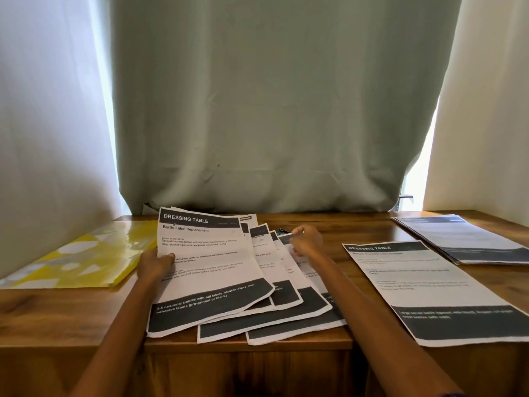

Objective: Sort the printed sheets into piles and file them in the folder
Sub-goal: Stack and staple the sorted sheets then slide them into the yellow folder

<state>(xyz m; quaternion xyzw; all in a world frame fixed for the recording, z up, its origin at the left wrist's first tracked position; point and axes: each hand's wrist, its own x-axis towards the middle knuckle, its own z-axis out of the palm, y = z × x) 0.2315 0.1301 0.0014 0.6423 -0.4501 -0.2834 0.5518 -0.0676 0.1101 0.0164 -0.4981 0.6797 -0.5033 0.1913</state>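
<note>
A fan of several printed sheets (229, 285) with dark header and footer bands lies in the middle of the wooden table (71, 305). The top sheet reads "DRESSING TABLE, Bottle Label Replacement". My left hand (156, 266) grips that fan at its left edge, thumb on top. My right hand (306, 242) pinches the upper corner of a sheet at the fan's right side. A single sheet (426, 287) lies apart to the right. A small pile of sheets (463, 239) sits at the far right. The yellow plastic folder (86, 253) lies flat at the left.
A grey-green curtain (272, 110) hangs right behind the table, with white curtains either side. A small dark object (283, 231) peeks out behind the fan. The table's front edge runs just under the sheets' lower ends.
</note>
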